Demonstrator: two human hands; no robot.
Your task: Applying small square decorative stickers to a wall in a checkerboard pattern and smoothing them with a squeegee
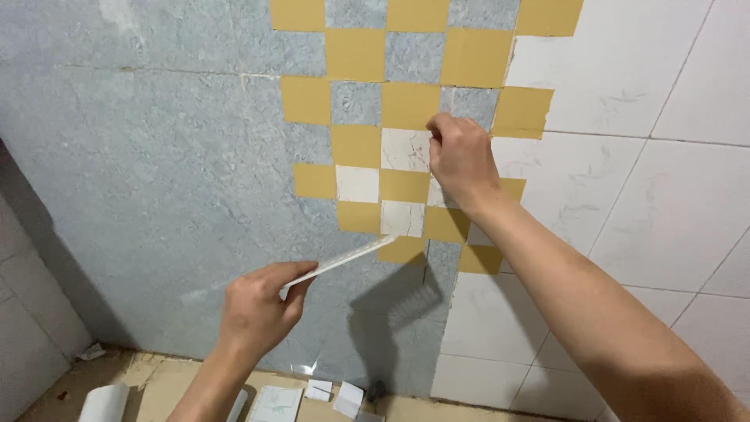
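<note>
We face a wall whose left part is a mottled blue-grey, matte surface, while the right part is covered with large glossy white tiles faintly veined in grey. Between them runs a checkerboard of flat mustard-yellow squares, alternating with bare blue-grey gaps and a few small white veined squares.

Our right hand is raised to the checkerboard, fingers curled and pinched together at the upper corner of one small white square, touching the wall there; we cannot tell whether it grips anything. Our left hand is lower, closed around a thin, flat white strip with a ridged edge, held between thumb and fingers. The strip slants up to the right, its far tip just beside the lowest yellow squares. It casts a dark, toothed shadow on the wall below.

On the brownish floor at the wall's foot lie small white tile scraps and a white roll.
</note>
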